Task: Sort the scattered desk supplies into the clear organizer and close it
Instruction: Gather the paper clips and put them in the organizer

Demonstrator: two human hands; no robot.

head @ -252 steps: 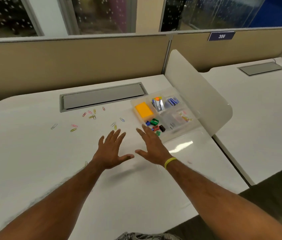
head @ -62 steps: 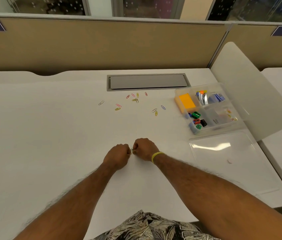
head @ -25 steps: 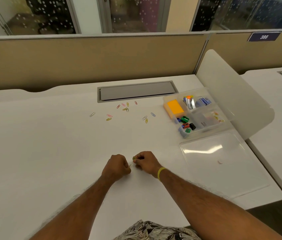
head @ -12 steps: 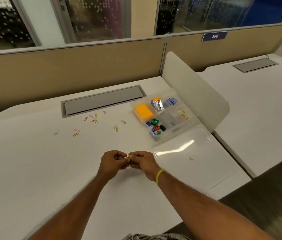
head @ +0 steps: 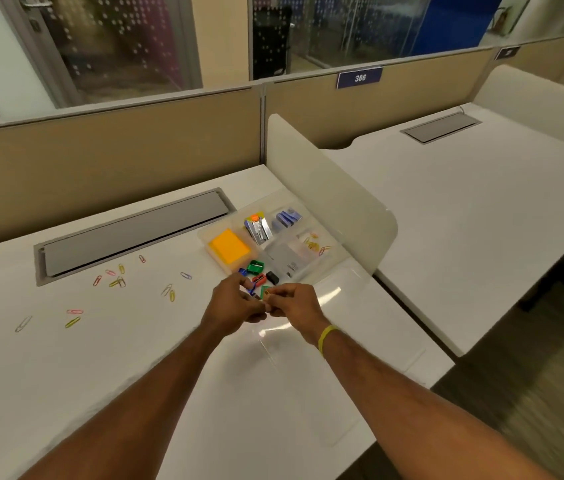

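The left hand (head: 235, 304) and the right hand (head: 291, 304) meet fingertip to fingertip above the desk (head: 107, 368), all fingers curled in. Between them they pinch a small yellowish piece (head: 267, 293), too small to name for sure but probably a paper clip. Sharing such a slight thing between two hands suggests it is being untangled or passed across. Just beyond the knuckles, toward the far right corner, sits the clear organizer (head: 204, 234), pushed up beside the white divider (head: 325, 188) on the right edge. Its lid (head: 360, 358) lies folded flat toward the near edge, leaving every compartment open to drop things in. One far compartment already holds sorted clips (head: 314, 244). The loose paper clips (head: 117, 278) lie scattered further left, near the grey cable cover (head: 131, 233) along the far edge, so most of the sorting remains.
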